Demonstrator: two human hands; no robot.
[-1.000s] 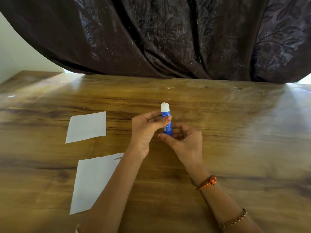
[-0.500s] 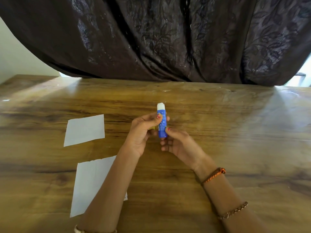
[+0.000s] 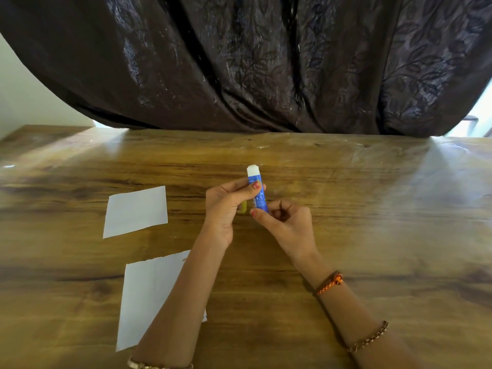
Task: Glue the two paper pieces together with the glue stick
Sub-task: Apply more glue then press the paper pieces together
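Above the middle of a wooden desk, the left hand grips an upright blue glue stick, white tip up, while the right hand pinches its base with curled fingers. Two white papers lie apart to the left: a small paper farther back, and a larger paper near the front edge, partly under the left forearm. Bare wood spreads right and back to a dark curtain.

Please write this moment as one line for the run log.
left hand holds glue stick upright | right hand pinches base | papers: apart
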